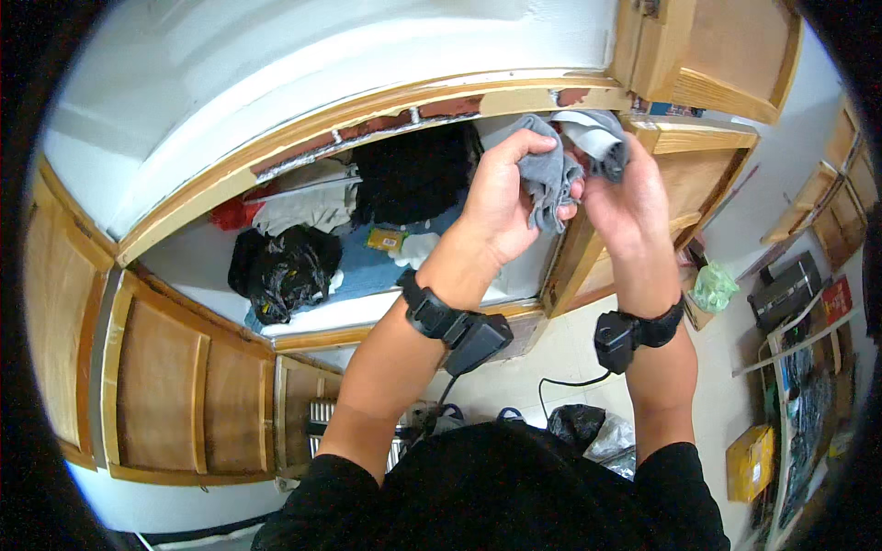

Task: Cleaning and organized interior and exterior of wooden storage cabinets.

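My left hand (506,186) grips a crumpled grey cloth (544,172), its thumb on top and its lower end hanging past the fingers. Close beside it, my right hand (620,200) holds a rolled grey-and-white cloth (596,138) against the palm. The hands nearly touch, in front of the right end of a wooden-framed wall cupboard. Inside the cupboard, a black plastic bag (286,268) lies at the left. Behind it are a pale folded cloth (310,206) and a red item (234,212); dark fabric (413,172) fills the back. A small yellow packet (386,239) rests on blue fabric (358,265).
Wooden cupboard doors stand open at the left (193,386) and right (689,179). On the floor are black and clear plastic bags (579,427), a yellow box (750,463) and a green plastic bag (715,286). A metal rack (785,413) stands at the far right.
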A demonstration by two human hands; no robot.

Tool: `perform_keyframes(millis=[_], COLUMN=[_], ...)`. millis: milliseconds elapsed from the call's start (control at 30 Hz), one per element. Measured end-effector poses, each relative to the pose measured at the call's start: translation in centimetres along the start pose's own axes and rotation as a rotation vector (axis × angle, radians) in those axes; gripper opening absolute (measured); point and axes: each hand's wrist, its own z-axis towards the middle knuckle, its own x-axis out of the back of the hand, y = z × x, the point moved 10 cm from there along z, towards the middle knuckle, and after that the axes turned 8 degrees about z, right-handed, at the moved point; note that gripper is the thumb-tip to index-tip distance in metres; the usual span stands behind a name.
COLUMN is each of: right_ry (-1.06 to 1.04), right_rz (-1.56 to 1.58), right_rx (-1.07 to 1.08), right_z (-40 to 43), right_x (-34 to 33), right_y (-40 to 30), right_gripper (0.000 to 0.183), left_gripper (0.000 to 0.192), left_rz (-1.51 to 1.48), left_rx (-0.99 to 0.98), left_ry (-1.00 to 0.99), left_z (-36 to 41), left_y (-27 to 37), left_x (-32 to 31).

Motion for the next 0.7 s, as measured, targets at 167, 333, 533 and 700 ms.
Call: perform_keyframes(millis=[167, 333, 533, 700], right_ry=[0.301, 0.383, 0.353, 0.195], right_rz=[-0.232, -0.348, -0.451, -0.414], right_rx=[0.248, 0.317, 0.258, 0.183], right_z=[-0.8, -0.6, -0.5, 0.2], right_x=[-0.7, -1.1, -4.8, -4.2], right_y=[-0.1, 1.9, 7.7, 9.0], right_gripper=[0.032, 0.028, 0.011, 0.014], left_gripper=[0.023, 0.049, 0.038, 0.047], left_rz=[-0.06, -0.017, -0.174, -0.16], left_rx=[0.055, -0.025, -0.093, -0.073], left_ry=[-0.027, -0.153, -0.007, -0.019], left_z=[0.4, -1.6, -5.7, -6.5], left_y=[-0.2, 2.0, 3.7, 3.8], left_x=[1.5, 2.2, 6.8, 8.0])
